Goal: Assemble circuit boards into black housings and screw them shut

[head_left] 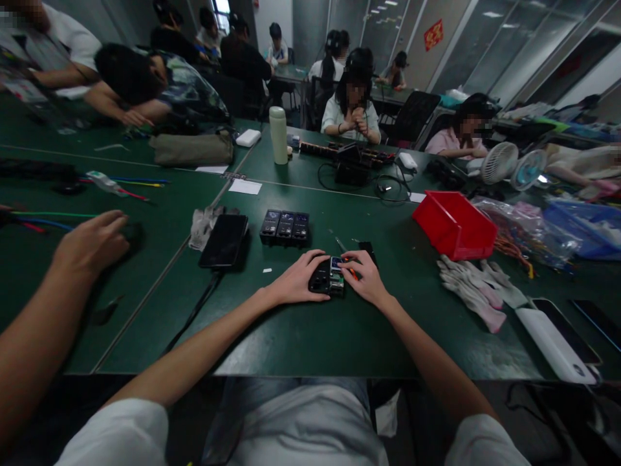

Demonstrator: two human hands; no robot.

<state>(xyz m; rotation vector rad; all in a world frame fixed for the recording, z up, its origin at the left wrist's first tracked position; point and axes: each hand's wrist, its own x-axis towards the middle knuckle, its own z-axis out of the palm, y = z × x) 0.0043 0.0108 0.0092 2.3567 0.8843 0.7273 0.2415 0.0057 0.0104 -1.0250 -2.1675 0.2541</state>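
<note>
My left hand [297,279] lies over the left side of a small black electronic module [328,277] on the green table [301,336], its fingers curled round it. My right hand [365,277] presses against the module's right side and pinches a thin red-handled tool [350,266] at the module's top. A row of similar black modules [285,226] sits further back. A black phone [224,240] lies to the left of them.
A neighbour's arm and hand [90,244] reach in from the left over a dark object. A red bin [455,224], white gloves [473,285], a power bank [553,342], fans [499,162], a bottle [278,134] and cables lie around. Several people sit at the far side.
</note>
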